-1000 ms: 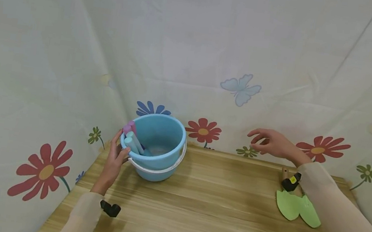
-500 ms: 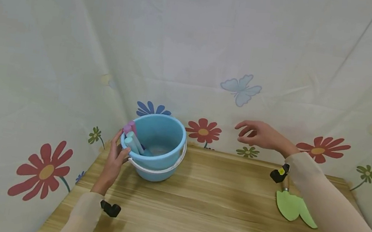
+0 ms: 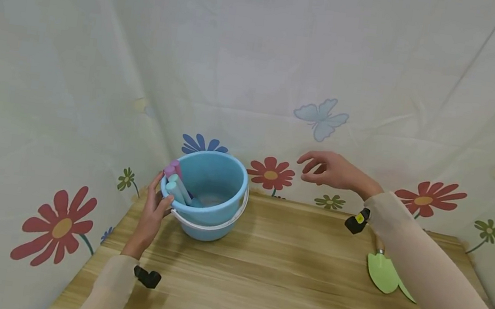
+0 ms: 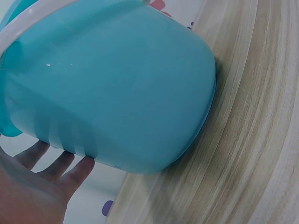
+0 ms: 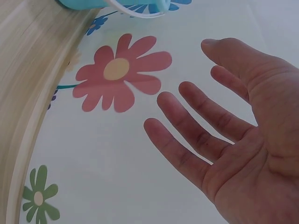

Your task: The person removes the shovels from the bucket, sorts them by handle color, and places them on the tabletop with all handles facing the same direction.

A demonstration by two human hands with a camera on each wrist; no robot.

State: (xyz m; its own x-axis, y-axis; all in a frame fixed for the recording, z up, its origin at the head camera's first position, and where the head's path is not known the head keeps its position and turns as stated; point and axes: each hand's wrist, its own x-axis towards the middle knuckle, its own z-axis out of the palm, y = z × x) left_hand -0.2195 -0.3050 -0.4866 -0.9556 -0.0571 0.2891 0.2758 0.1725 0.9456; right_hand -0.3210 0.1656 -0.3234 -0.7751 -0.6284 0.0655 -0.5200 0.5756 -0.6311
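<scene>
A light blue bucket stands upright on the left of the wooden table, its white handle hanging down at the front. My left hand holds its left side, thumb at the rim and fingers spread along the outer wall. In the left wrist view, several fingertips of this hand press against the bucket wall. Inside, pinkish-purple cylinders and pale blue cylinders lean on the left rim. My right hand hovers empty above the table's back edge, right of the bucket, fingers loosely bent.
A green garden trowel with a wooden handle lies at the table's right, another green blade partly hidden by my right sleeve. A flower-printed cloth hangs behind and beside the wooden table.
My right hand has moved left and slightly up, toward the bucket, and its sleeve now covers more of the second green blade. The left hand and bucket have stayed put.
</scene>
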